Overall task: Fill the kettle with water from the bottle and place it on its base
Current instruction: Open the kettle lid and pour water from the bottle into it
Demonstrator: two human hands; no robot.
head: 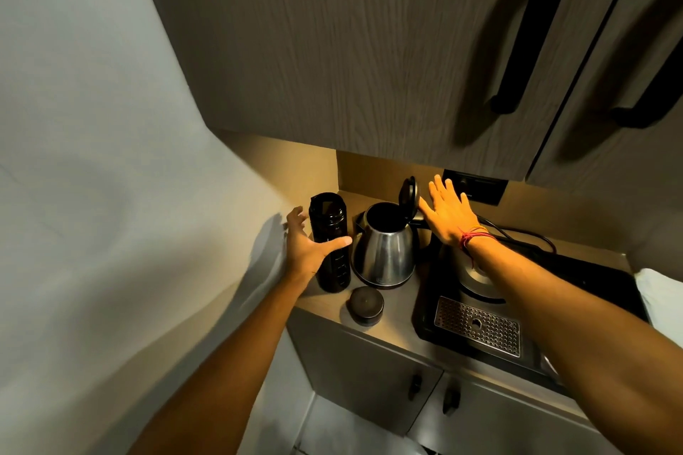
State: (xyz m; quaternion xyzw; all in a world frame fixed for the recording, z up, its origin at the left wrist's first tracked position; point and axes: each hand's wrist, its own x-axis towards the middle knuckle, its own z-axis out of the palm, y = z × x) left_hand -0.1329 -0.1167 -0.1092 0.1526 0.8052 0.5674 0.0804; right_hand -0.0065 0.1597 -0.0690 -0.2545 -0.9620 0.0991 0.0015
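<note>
Overhead, wood-grain cabinets with long black handles hang above a small counter. On its right side sits a black tray with a perforated metal drain grate, and the round kettle base lies on that tray, partly hidden under the right forearm. The steel kettle stands on the bare counter left of the tray, off its base, lid flipped upright. Just left of it stands the dark bottle, uncapped, with its round black cap lying on the counter in front. The left hand wraps the bottle, thumb across the front, fingers behind. The right hand is flat, fingers spread, its thumb side touching the raised lid; red threads circle that wrist.
</note>
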